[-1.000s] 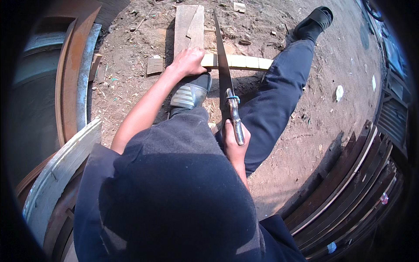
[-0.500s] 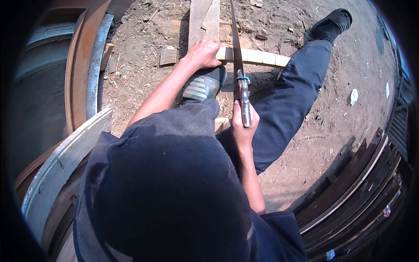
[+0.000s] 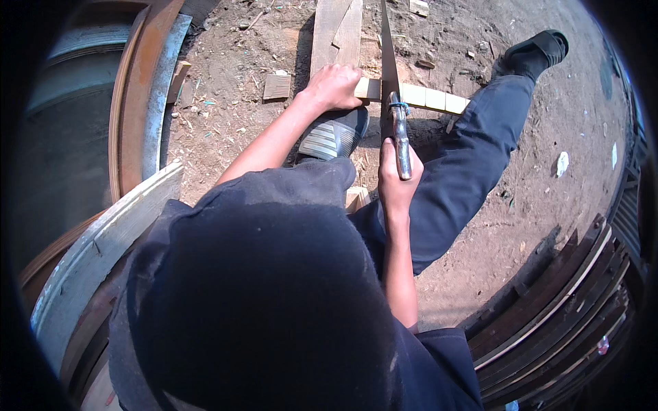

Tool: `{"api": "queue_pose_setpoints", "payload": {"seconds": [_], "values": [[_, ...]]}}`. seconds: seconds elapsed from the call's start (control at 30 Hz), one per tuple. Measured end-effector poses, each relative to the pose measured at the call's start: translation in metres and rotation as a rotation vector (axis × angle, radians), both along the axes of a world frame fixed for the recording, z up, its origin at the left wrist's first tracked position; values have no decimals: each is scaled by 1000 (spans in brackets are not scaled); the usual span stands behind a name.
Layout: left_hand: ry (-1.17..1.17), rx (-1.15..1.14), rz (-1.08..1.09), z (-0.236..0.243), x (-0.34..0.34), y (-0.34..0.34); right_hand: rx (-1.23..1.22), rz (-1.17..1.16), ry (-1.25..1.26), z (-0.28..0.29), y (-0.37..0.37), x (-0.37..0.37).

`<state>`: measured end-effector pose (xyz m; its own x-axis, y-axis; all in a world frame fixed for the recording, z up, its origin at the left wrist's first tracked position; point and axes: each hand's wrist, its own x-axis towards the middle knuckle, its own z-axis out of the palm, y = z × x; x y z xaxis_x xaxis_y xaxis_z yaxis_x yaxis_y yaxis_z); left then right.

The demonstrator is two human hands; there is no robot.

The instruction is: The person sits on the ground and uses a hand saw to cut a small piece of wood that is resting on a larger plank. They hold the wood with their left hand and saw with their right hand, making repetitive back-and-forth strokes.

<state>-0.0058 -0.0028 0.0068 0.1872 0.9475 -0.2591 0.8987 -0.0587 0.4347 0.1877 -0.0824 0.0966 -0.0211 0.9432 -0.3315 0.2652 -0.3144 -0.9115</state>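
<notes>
The right hand (image 3: 399, 171) grips the saw (image 3: 389, 61), which crosses the strip (image 3: 433, 99) beside the board's (image 3: 336, 41) near right corner. The left hand (image 3: 336, 88), curled at the strip's end, should press firmly; straight, even strokes seem best.

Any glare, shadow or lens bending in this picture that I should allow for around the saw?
Head view: strong sunlight, with bright glints on the saw's handle and a dark shadow along the left of the wide plank; head view: foreground dark cloth loses most detail; head view: fisheye bows the stacked dark boards, corners black.
</notes>
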Motion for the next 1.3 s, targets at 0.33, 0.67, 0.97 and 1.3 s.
{"api": "queue_pose_setpoints", "payload": {"seconds": [0.33, 0.67, 0.97, 1.3], "values": [[-9, -27, 10, 3, -6, 9, 115, 36, -49, -14, -8, -6], [-29, 54, -4, -2, -6, 5, 21, 26, -48, 0, -28, 12], [52, 32, -48, -9, -23, 18, 57, 27, -47, -22, -40, 10], [39, 163, -77, -15, -19, 17, 113, -4, -43, -37, -27, -4]]}}
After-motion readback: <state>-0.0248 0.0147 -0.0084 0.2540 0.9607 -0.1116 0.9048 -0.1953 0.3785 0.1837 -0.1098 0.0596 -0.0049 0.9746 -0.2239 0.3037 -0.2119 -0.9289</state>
